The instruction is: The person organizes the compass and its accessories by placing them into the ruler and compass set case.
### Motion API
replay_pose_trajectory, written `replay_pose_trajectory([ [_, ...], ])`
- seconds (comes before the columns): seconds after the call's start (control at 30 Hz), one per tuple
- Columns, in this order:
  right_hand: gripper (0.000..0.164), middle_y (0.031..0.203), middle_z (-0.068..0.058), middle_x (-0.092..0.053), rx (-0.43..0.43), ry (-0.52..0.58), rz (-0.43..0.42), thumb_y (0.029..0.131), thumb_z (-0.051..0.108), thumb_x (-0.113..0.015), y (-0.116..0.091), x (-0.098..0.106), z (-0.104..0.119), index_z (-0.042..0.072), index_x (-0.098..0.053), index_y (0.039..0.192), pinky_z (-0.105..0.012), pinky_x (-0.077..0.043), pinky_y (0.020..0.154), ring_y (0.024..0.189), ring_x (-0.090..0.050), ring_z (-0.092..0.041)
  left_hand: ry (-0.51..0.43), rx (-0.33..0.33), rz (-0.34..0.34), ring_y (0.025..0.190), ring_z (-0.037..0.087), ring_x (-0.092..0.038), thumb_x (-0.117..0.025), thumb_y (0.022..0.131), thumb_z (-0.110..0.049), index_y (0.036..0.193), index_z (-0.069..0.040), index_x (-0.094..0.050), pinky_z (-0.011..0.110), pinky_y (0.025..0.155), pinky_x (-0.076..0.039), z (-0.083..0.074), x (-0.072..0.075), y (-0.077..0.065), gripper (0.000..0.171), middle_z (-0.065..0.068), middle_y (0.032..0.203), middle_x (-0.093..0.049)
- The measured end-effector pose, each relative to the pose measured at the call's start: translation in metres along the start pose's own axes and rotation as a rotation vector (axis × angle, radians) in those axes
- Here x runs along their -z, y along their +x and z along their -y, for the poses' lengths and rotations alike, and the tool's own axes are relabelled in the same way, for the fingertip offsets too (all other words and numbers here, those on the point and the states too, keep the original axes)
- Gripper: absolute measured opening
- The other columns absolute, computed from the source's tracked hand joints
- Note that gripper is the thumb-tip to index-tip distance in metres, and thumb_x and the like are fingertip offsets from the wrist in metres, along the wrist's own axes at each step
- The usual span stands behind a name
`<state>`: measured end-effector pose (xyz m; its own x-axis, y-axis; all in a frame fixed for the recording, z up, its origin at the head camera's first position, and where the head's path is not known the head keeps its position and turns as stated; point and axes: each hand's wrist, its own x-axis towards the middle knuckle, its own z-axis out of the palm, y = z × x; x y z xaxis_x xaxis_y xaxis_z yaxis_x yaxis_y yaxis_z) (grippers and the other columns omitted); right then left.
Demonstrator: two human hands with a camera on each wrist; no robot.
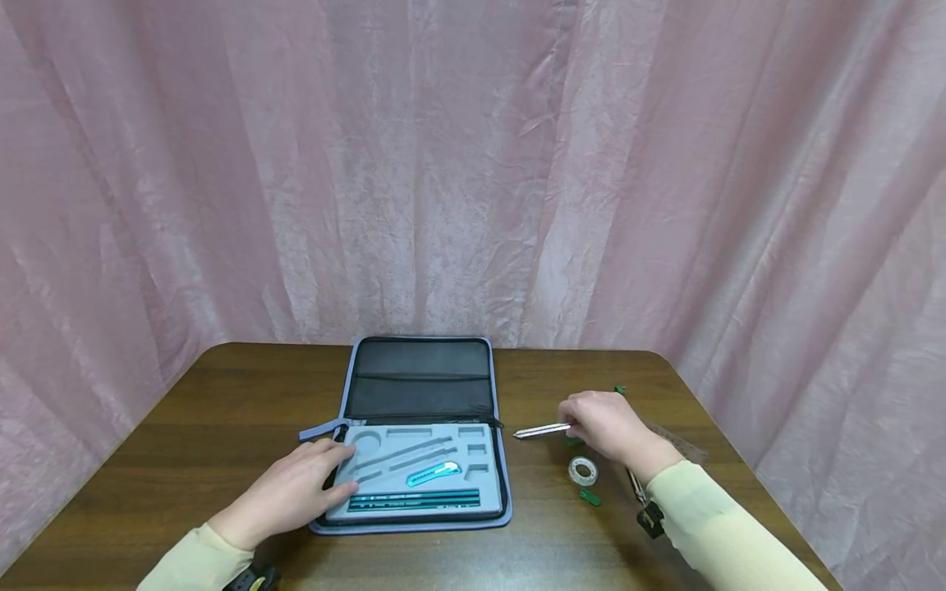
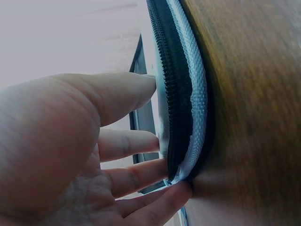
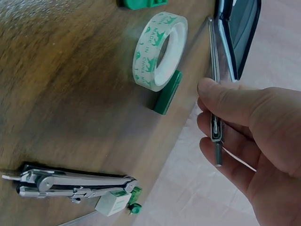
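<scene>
Right hand pinches a slim metal tool beside an open drawing case

Two bare hands work at a brown wood-grain table (image 1: pixel 259 394). The right hand (image 1: pixel 606 423) pinches a narrow metal tool (image 1: pixel 542 430) between thumb and fingers, its tip pointing towards the right edge of a zipped case (image 1: pixel 419 398); whether that tip touches the table I cannot tell. The left hand (image 1: pixel 296 488) rests at the case's left edge, thumb and fingers apart and slightly bent, gripping nothing.

The step in hand appears to be bringing the tool to the case. Setting it down there would call for turning it to match one of the long slanted slots, while the left hand steadies the edge.

The case has a dark, smooth lid lining, coarse black zip teeth (image 2: pixel 164 66) and a woven pale-blue border. Its pale grey tray (image 1: pixel 489 494) has round, square and slender recesses; dark green pencils (image 1: pixel 414 500) and a turquoise cutter (image 1: pixel 433 474) lie in place. To the right are a glossy ring of tape (image 3: pixel 149 56) (printed "MADE IN CHINA" in green), a smooth green bar (image 3: pixel 168 92), a hinged metal compass (image 3: pixel 75 182) and a white block (image 3: pixel 113 203).
</scene>
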<state>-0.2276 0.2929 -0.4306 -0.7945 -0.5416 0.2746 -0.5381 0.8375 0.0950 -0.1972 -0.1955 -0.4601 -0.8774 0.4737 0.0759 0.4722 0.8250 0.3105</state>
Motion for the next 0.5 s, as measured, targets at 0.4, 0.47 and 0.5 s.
replay_pose_trajectory([
  [0.4,0.02,0.091,0.006,-0.08,-0.07,-0.037,-0.116,0.084,0.007,-0.095,0.005,0.016,-0.003,0.02,-0.084,0.093,-0.045,-0.061,0.067,0.081,-0.078,-0.019,-0.007,-0.002,0.002,0.127,0.041,-0.064,-0.084,0.1,-0.038,0.141,0.0,-0.072,0.063,0.105,-0.053,0.0,0.0,0.0,0.057,0.02,0.139,-0.068],
  [0.47,0.017,0.091,0.005,-0.08,-0.069,-0.039,-0.108,0.085,0.009,-0.095,0.004,0.017,-0.003,0.019,-0.085,0.093,-0.045,-0.061,0.066,0.08,-0.077,-0.02,-0.005,-0.004,0.002,0.128,0.041,-0.064,-0.083,0.1,-0.038,0.141,0.0,-0.072,0.063,0.105,-0.053,0.0,0.0,0.0,0.057,0.02,0.139,-0.068],
  [0.5,0.016,0.091,0.005,-0.081,-0.069,-0.042,-0.102,0.085,0.01,-0.095,0.004,0.017,-0.004,0.019,-0.085,0.094,-0.044,-0.061,0.066,0.08,-0.077,-0.02,-0.005,-0.004,0.003,0.128,0.041,-0.064,-0.083,0.1,-0.038,0.141,0.0,-0.072,0.063,0.105,-0.053,0.0,0.0,0.0,0.057,0.02,0.139,-0.068],
])
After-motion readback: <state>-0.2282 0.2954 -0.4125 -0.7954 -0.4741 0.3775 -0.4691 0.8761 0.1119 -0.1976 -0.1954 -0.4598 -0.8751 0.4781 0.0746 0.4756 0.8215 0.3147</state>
